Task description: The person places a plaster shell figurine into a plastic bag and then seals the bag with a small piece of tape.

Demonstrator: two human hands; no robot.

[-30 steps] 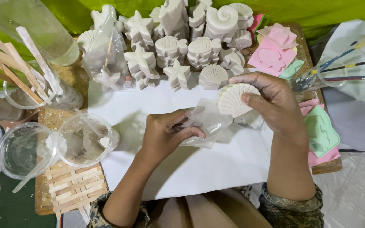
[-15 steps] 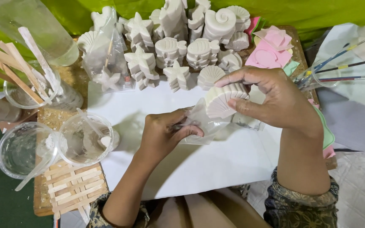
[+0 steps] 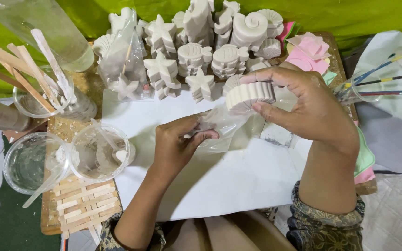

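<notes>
- Two bare hands work over a white paper sheet spread on the tabletop.
- Right hand: its grip is closed on a stack of white plaster shells, thumb below and fingers curled over the top, holding it above the sheet at the mouth of a clear plastic bag.
- That stack looks like several flat, fan-shaped casts pressed face to face; matte chalk-white, with ribbed, scalloped edges showing as a row of ridges.
- Left hand: its grip is pinched shut on the crinkled edge of the bag, which lies partly on the sheet, just below the shells.
- Behind the sheet stand rows of more white casts: starfish, ribbed shells, a spiral snail shape, some stacked in piles, one pile wrapped in clear plastic.
- Pink foam shapes lie at the far right of those rows.
- At left, clear plastic cups streaked with white residue sit beside a small slatted wooden rack; another cup holds wooden sticks coated in white.
- Paintbrushes rest in a clear cup at the right edge.
</notes>
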